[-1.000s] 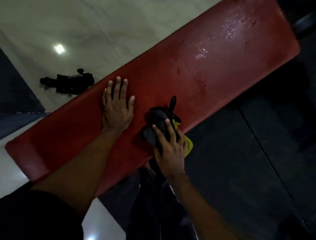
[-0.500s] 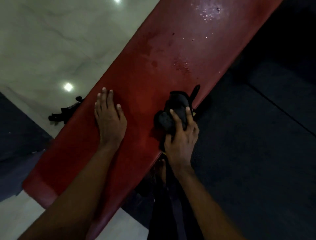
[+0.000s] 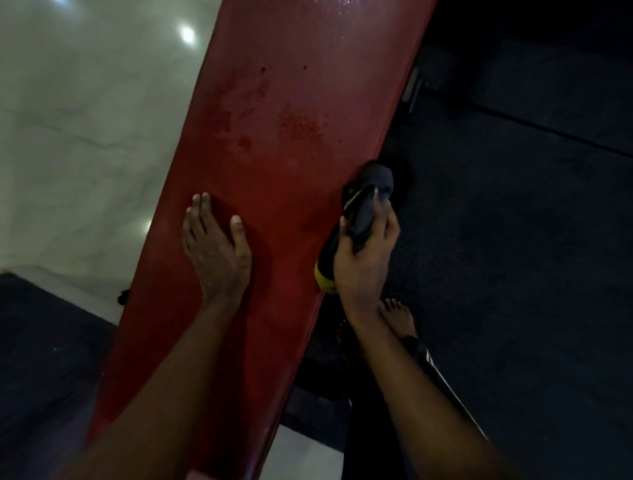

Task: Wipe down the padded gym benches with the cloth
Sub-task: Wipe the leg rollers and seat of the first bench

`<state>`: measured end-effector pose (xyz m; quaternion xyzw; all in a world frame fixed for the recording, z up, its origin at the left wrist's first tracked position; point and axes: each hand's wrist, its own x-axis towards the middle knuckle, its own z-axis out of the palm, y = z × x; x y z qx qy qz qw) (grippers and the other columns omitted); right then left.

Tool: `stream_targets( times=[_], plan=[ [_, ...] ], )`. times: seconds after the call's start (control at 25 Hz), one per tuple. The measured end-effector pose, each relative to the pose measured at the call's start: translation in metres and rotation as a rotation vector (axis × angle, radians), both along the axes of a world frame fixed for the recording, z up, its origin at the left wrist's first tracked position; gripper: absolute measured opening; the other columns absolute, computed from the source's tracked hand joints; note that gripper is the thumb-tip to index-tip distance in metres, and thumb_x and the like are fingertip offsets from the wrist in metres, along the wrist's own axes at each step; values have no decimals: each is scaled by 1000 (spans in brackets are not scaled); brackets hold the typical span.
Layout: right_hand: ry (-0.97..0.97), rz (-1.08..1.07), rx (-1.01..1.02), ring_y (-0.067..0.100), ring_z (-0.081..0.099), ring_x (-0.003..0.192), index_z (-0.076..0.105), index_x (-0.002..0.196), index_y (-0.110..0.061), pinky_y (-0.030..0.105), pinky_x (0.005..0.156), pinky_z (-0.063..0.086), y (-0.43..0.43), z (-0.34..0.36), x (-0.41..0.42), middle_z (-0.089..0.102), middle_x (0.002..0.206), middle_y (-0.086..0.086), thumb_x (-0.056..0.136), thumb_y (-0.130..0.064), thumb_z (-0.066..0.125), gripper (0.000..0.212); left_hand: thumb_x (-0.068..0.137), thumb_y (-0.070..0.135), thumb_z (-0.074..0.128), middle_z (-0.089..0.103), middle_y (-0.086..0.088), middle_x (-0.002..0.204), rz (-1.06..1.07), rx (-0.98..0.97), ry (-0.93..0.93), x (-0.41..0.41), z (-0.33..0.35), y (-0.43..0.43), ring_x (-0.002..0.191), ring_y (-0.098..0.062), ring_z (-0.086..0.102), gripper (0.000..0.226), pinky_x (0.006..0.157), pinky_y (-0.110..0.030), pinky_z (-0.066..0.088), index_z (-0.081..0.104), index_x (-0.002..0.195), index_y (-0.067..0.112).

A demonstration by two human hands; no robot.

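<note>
- Red padded counter [image 3: 291, 102] runs from the lower left up to the top of the view, tilted slightly rightward.
- Left grip [image 3: 215, 253] lies palm down on the pad near its left edge. It is released, fingers stretched flat, thumb spread toward the middle of the pad, holding nothing.
- Right grip [image 3: 363, 260] sits at the counter's right edge, clenched round the cloth [image 3: 373, 192], fingers curled over the bunched fabric.
- The cloth is dark with a yellow part showing below the palm. It is pressed against the right side edge of the pad, its top end sticking out above the fingertips.
- Darker damp patches [image 3: 298, 123] mark the pad above both grips; a few bright droplets [image 3: 346, 3] glint at the very top.
- Pale tiled floor [image 3: 85, 120] lies left of the counter, with ceiling lights mirrored in it.
- Dark rubber mat [image 3: 513, 240] covers the floor on the right.
- A bare foot [image 3: 399, 317] stands on the mat just under the right wrist, next to a dark trouser leg with white stripes [image 3: 435, 370].
- Small black object [image 3: 124, 296] peeks out at the counter's left edge; too dim to identify.
</note>
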<state>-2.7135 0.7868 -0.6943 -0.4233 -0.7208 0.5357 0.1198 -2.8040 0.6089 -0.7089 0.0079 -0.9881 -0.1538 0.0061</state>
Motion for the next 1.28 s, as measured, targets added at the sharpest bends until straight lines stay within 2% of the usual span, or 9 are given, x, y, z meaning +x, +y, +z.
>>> stream_targets(
  times=[0.12,0.28,0.36,0.52,0.6,0.72,0.92,1.08,1.28],
  plan=[
    [-26,106,-93,10,30,147,24,151,-50,0,101,32,-33,4,49,22,163,1,98,-16,64,75,103,39,40,35,-14,157,9,11,10,-1,6,2,145,-31,30,59,120,-40,17,33,153,8],
    [-75,20,-121,15,33,145,32,155,-25,-6,103,19,-35,8,38,30,159,8,99,-24,64,65,103,37,41,36,-14,156,22,-20,37,1,6,6,143,-32,32,57,119,-43,20,34,152,8],
    [-69,-43,-92,18,38,141,36,155,-13,-4,102,21,-10,3,4,35,156,10,99,-34,63,65,103,39,39,36,-12,157,31,-41,34,2,4,6,144,-30,32,57,119,-44,21,33,152,10],
    [-67,-57,-7,21,43,139,37,154,-12,17,107,36,23,-7,-29,36,155,9,100,-40,62,66,103,40,41,41,-13,153,45,-46,33,1,3,6,140,-31,36,56,117,-43,22,36,151,11],
    [-36,45,34,20,38,144,34,156,-20,24,111,39,11,-6,-7,30,158,7,99,-31,64,65,102,39,44,44,-14,149,23,-16,30,-6,8,1,137,-31,39,55,116,-44,24,38,149,10],
    [-26,171,25,23,35,146,31,157,-31,44,111,47,-6,-6,23,24,160,3,95,-16,64,72,103,39,43,40,-14,151,-3,-19,34,-27,12,-17,141,-29,36,57,118,-42,23,34,151,10],
    [-9,19,168,28,44,138,42,151,-14,48,111,45,37,-16,-38,39,149,15,94,-29,68,64,105,45,34,35,-17,156,42,-15,53,-52,0,-34,145,-31,32,63,121,-39,20,29,154,6],
    [-107,369,392,34,42,130,48,149,-29,46,107,42,35,7,-16,32,158,8,85,-18,69,68,106,46,32,38,-17,155,60,-51,82,-46,-4,-34,144,-31,35,63,121,-41,23,31,153,5],
    [-191,695,647,40,46,116,54,143,-27,51,93,47,58,20,-52,39,152,7,82,-26,71,64,105,43,38,41,-16,154,93,-54,107,-45,-6,-33,142,-31,38,60,120,-42,24,34,153,7]
  ],
)
